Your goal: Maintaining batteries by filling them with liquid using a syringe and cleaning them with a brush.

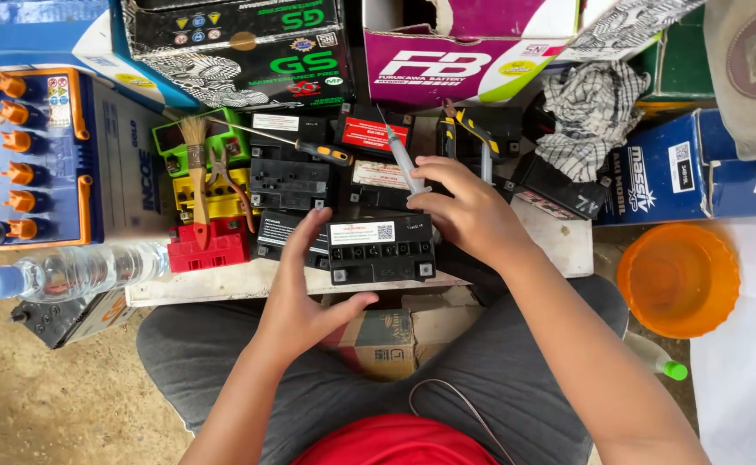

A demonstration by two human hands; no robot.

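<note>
A small black battery (381, 250) sits at the near edge of a white board serving as the table (223, 282), right in front of the seated person. It is a squat rectangular block with a row of small square cell ports along its top and a white label with a red stripe on its upper face (the print is too small to matter). The left hand (299, 297) cups the battery's left side, its grip spread open, fingers resting along the case and the thumb stretched out under the front edge. The right hand (473, 211) sits at the battery's far right corner, its grip closed on a clear plastic syringe (401, 159) that slants up and away from the fingers. More black batteries (289, 183) crowd the table just behind. To the left lie a wooden-handled paintbrush (196, 172) over red and yellow battery tops, a screwdriver (309, 148), and a water bottle (68, 271) on its side. An orange bowl (678, 277) stands well to the right.
</note>
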